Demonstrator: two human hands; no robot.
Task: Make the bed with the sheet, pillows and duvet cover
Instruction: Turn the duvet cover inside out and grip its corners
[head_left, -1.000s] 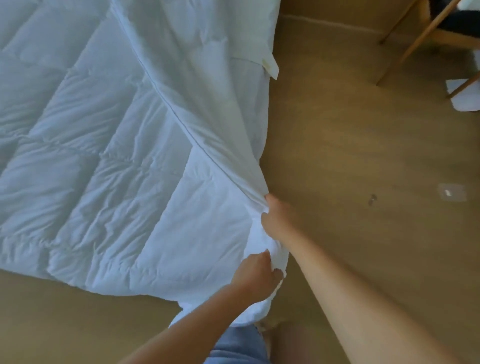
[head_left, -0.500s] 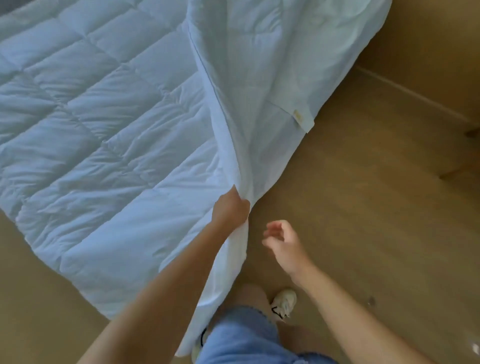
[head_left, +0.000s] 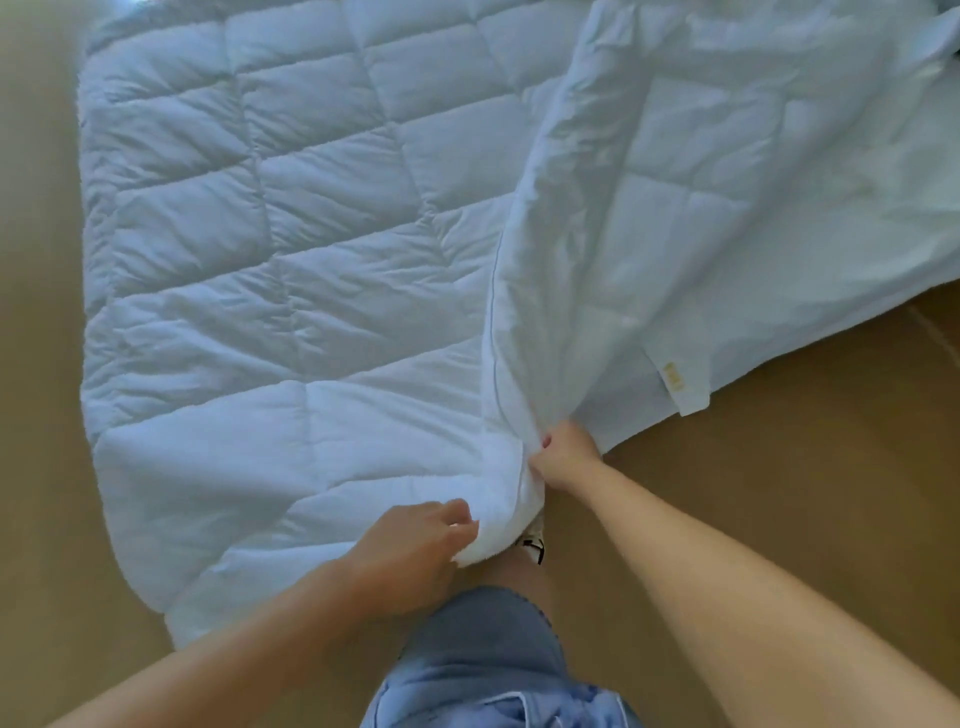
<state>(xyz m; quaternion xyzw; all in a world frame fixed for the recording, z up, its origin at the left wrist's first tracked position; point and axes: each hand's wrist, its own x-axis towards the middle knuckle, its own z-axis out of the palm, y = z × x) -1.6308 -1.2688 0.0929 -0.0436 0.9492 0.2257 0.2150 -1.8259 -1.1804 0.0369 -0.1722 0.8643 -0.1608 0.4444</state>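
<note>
A white quilted duvet (head_left: 270, 270) lies spread on the floor, filling the left and centre of the head view. A thin white duvet cover (head_left: 701, 197) lies over its right part, bunched into a ridge that runs down to the near corner. My right hand (head_left: 563, 457) grips the cover's gathered edge at that corner. My left hand (head_left: 415, 551) grips the rounded near corner of the duvet just below and to the left. A small yellowish label (head_left: 674, 375) shows on the cover's flap.
Bare tan floor (head_left: 779, 509) surrounds the duvet to the right, left and near side. My knee in blue denim shorts (head_left: 483, 644) and a white shoe (head_left: 532, 540) are right under the held corner.
My right hand, free half a second ago, has taken hold of the cover's edge. My left hand has shifted down onto the duvet's corner. The view has swung to show more of the duvet.
</note>
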